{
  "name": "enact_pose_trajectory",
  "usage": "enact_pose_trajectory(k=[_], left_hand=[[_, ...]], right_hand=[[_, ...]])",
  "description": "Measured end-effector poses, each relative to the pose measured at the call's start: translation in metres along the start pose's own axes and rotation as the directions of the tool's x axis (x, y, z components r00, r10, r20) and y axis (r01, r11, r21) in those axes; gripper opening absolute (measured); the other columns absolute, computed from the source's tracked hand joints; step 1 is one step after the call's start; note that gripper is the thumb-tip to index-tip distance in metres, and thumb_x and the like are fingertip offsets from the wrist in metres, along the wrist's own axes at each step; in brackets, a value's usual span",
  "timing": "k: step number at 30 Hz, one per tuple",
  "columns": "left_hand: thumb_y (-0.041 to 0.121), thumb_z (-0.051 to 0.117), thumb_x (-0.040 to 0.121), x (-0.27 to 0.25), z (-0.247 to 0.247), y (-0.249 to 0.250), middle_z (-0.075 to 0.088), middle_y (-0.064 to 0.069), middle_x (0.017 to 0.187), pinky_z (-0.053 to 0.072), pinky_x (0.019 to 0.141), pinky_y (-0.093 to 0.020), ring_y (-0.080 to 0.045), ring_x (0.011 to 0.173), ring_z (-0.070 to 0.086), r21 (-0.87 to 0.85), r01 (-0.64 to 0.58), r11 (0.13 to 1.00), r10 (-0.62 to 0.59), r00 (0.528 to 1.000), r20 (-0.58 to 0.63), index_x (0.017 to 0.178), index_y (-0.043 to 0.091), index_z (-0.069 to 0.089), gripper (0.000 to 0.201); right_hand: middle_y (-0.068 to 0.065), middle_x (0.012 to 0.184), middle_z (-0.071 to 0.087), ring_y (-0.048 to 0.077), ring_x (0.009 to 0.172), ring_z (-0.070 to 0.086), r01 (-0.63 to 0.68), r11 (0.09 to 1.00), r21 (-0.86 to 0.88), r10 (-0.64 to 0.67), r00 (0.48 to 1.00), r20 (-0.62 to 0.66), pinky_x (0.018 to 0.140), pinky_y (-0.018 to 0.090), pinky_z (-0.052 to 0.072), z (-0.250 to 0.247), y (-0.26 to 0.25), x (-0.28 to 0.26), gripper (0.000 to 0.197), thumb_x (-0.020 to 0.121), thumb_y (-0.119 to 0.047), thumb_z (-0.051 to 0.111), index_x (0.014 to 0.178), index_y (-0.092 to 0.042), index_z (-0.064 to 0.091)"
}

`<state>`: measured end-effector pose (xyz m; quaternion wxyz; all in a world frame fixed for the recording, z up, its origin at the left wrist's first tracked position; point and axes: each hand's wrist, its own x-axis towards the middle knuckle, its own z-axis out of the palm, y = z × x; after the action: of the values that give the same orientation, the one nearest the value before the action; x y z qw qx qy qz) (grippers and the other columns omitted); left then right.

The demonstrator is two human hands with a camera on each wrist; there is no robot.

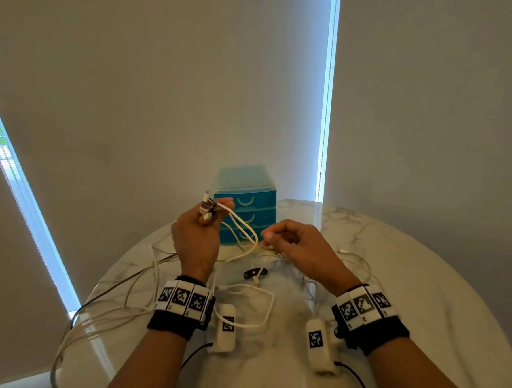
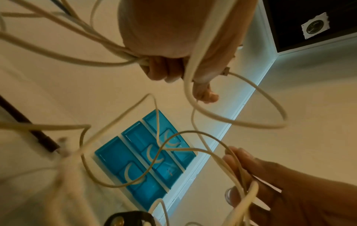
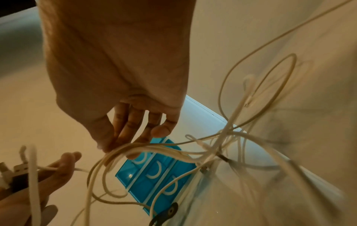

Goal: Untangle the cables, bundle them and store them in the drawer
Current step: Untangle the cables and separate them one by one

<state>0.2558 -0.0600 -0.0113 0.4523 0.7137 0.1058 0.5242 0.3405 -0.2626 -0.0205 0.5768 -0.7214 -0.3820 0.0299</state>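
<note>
Several white cables (image 1: 246, 302) lie tangled on the round marble table (image 1: 418, 274). My left hand (image 1: 212, 213) is raised in front of the blue three-drawer unit (image 1: 246, 208) and grips a bunch of plug ends, with cable loops hanging from it. In the left wrist view the left hand (image 2: 173, 68) has its fingers curled round several strands. Lower and to the right, my right hand (image 1: 271, 238) pinches a few strands of the tangle between thumb and fingers (image 3: 108, 146). All three drawers (image 3: 154, 169) are closed.
A small black strap (image 1: 255, 273) lies on the table between my hands. More cables, one of them grey (image 1: 105, 293), trail over the table's left edge. The drawer unit stands at the far edge against the blinds. A loose plug end (image 1: 343, 251) lies right of my right hand.
</note>
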Motion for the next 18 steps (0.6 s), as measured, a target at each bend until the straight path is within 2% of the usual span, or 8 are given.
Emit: enact_pose_trajectory(k=[3, 5, 7, 9, 11, 13, 16, 18], left_hand=[[0.018, 0.082, 0.093, 0.0, 0.0, 0.0, 0.084, 0.007, 0.103, 0.062, 0.096, -0.044, -0.011, 0.1, 0.079, -0.057, -0.08, 0.995, 0.074, 0.992, -0.103, 0.102, 0.02, 0.087, 0.011], [0.016, 0.081, 0.094, 0.001, 0.0, 0.006, 0.084, 0.005, 0.104, 0.061, 0.098, -0.039, -0.014, 0.102, 0.079, -0.145, -0.085, 0.986, 0.07, 0.992, -0.107, 0.103, 0.015, 0.086, 0.01], [0.015, 0.081, 0.094, 0.0, 0.001, 0.015, 0.084, 0.004, 0.103, 0.06, 0.099, -0.032, -0.015, 0.104, 0.079, -0.247, -0.053, 0.968, 0.044, 0.998, -0.043, 0.102, 0.013, 0.086, 0.01], [0.017, 0.081, 0.093, -0.003, 0.003, 0.022, 0.084, 0.004, 0.103, 0.058, 0.099, -0.027, -0.015, 0.104, 0.078, -0.292, -0.033, 0.956, 0.044, 0.999, 0.032, 0.103, 0.01, 0.085, 0.012], [0.018, 0.081, 0.093, -0.005, 0.004, 0.026, 0.084, 0.003, 0.104, 0.058, 0.096, -0.023, -0.014, 0.105, 0.078, -0.294, -0.008, 0.956, 0.036, 0.995, 0.092, 0.104, 0.01, 0.085, 0.015], [0.02, 0.083, 0.093, -0.005, 0.001, 0.025, 0.084, 0.004, 0.106, 0.058, 0.097, -0.024, -0.011, 0.109, 0.077, -0.282, 0.066, 0.957, -0.015, 0.983, 0.181, 0.107, 0.014, 0.086, 0.016], [0.021, 0.086, 0.09, 0.0, -0.005, 0.014, 0.083, 0.011, 0.108, 0.058, 0.104, -0.034, -0.005, 0.109, 0.076, -0.111, 0.193, 0.975, -0.131, 0.899, 0.418, 0.111, 0.025, 0.086, 0.021], [0.016, 0.087, 0.088, 0.002, -0.007, 0.001, 0.082, 0.016, 0.109, 0.055, 0.111, -0.037, -0.002, 0.111, 0.074, 0.085, 0.19, 0.978, -0.203, 0.787, 0.582, 0.112, 0.034, 0.086, 0.031]], right_hand=[[-0.005, 0.087, 0.081, 0.008, 0.084, 0.078, -0.003, 0.999, -0.051, 0.003, 1.0, 0.005, 0.079, 0.017, 0.06, 0.001, 0.002, -0.002, 0.017, 0.098, -0.035, 0.078, 0.109, -0.023, 0.079], [-0.004, 0.076, 0.078, 0.01, 0.076, 0.078, -0.011, 0.995, -0.102, 0.012, 1.0, 0.012, 0.079, 0.022, 0.062, 0.003, 0.003, -0.003, 0.023, 0.097, -0.04, 0.079, 0.115, -0.025, 0.076], [-0.004, 0.068, 0.075, 0.011, 0.071, 0.078, -0.043, 0.992, -0.115, 0.047, 0.998, 0.036, 0.078, 0.026, 0.063, 0.006, 0.003, -0.004, 0.03, 0.097, -0.041, 0.078, 0.123, -0.027, 0.074], [-0.004, 0.068, 0.076, 0.009, 0.068, 0.075, -0.053, 0.988, -0.147, 0.058, 0.998, 0.035, 0.075, 0.027, 0.062, 0.01, 0.004, -0.004, 0.025, 0.099, -0.041, 0.076, 0.12, -0.027, 0.076], [-0.006, 0.076, 0.078, 0.006, 0.067, 0.072, -0.048, 0.982, -0.182, 0.041, 0.998, -0.046, 0.074, 0.03, 0.062, 0.01, 0.007, -0.001, 0.015, 0.102, -0.041, 0.073, 0.108, -0.029, 0.079], [-0.008, 0.089, 0.079, 0.005, 0.075, 0.073, -0.059, 0.992, -0.115, 0.036, 0.981, -0.192, 0.076, 0.029, 0.062, 0.003, 0.008, 0.001, 0.01, 0.103, -0.031, 0.071, 0.111, -0.033, 0.077], [-0.011, 0.117, 0.079, 0.01, 0.104, 0.073, 0.013, 0.982, 0.188, 0.046, 0.95, -0.309, 0.088, 0.03, 0.061, -0.01, 0.006, 0.004, 0.039, 0.104, -0.007, 0.061, 0.131, -0.033, 0.069], [-0.01, 0.122, 0.079, 0.014, 0.115, 0.07, 0.045, 0.925, 0.377, 0.109, 0.92, -0.376, 0.091, 0.034, 0.059, -0.018, 0.001, 0.005, 0.031, 0.109, -0.014, 0.055, 0.132, -0.028, 0.07]])
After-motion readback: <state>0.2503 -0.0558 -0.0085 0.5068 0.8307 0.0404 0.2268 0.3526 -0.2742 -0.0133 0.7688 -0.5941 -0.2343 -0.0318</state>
